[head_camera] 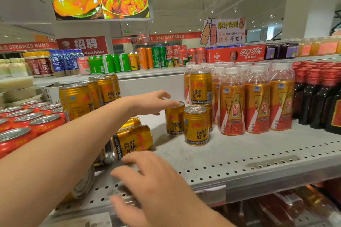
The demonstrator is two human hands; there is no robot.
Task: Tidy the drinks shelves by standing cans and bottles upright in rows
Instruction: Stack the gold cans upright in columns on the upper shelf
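Several gold Red Bull cans are on the grey perforated shelf. My left hand reaches across from the left, its fingertips touching the top of an upright gold can. Another upright can stands just in front of it, and a stacked can stands behind. One gold can lies on its side, a second lies behind it, and a third lies partly hidden under my left forearm. My right hand hovers with spread fingers near the shelf's front edge, holding nothing.
Stacked upright gold cans stand at the left, with red cans beside them. Orange bottles and dark red-capped bottles fill the right. An upper shelf carries mixed cans. Bottles lie on the shelf below.
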